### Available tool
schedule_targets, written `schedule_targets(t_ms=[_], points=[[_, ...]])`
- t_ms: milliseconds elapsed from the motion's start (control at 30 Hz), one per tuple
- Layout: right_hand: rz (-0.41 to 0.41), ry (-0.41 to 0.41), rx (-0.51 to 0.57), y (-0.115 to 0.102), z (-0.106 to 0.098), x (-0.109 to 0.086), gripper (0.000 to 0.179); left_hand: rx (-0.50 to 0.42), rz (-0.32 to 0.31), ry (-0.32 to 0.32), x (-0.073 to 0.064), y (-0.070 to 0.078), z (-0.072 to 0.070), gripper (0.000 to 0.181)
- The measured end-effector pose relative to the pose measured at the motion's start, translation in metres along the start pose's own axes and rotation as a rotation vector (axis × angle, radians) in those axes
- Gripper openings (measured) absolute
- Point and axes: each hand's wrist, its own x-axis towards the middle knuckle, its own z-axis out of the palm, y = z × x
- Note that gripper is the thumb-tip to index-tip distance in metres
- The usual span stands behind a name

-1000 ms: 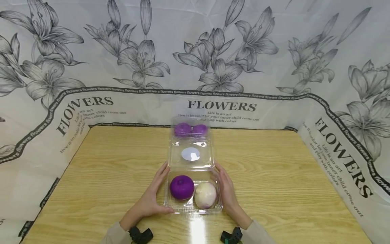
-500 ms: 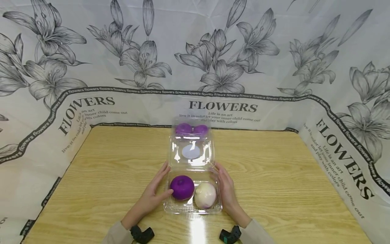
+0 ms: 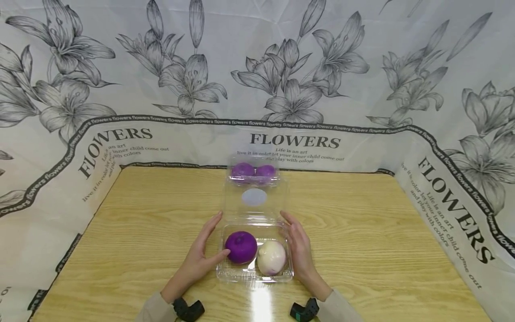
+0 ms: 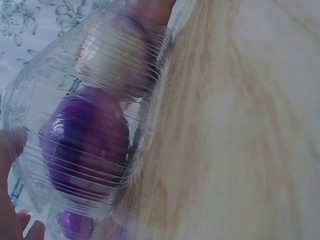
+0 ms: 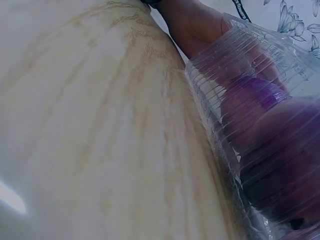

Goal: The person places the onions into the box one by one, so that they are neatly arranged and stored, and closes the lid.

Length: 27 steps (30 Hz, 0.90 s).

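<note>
In the head view, a clear plastic clamshell box (image 3: 236, 276) stands on the table with its lid (image 3: 237, 201) raised at the back. Inside lie a round purple vegetable (image 3: 240, 247) on the left and a whitish, onion-like one (image 3: 271, 258) with a purple underside. My left hand (image 3: 197, 261) is beside the left wall, fingers extended forward, its thumb over the rim and overlapping the purple vegetable in this view. Along the right wall lies my right hand (image 3: 301, 250), its fingers straight. Ridged plastic partly blurs both vegetables (image 4: 87, 142) in the left wrist view.
Behind the lid, at the table's far edge, is a second clear container (image 3: 254, 161) with two purple round things (image 3: 243, 170) in it. The wooden table (image 3: 362, 232) is enclosed by a white flower-print cloth (image 3: 201, 141) at the back and sides.
My left thumb has moved from the box's front left edge up over the rim toward the purple vegetable. The lid has tilted, its oval label now higher in view. The right hand is nearly still.
</note>
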Motion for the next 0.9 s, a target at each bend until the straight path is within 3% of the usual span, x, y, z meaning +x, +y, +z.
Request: schedule_targets(t_ms=[367,600,733,900], points=[[-0.059,-0.014,0.069,0.002,-0.002,-0.005,0.045,0.001,0.052,0.041,0.000,-0.003,0.002,0.085],[-0.064,-0.033,0.110,0.002,-0.004,-0.012,0.042,0.013,0.060,0.066,0.000,-0.003,0.003,0.070],[-0.070,-0.055,0.033,0.000,-0.006,-0.016,0.046,0.015,0.081,0.084,0.000,-0.005,0.004,0.059],[-0.047,-0.123,-0.116,-0.002,-0.012,-0.021,0.047,0.066,0.054,0.099,-0.005,-0.025,0.006,0.051]])
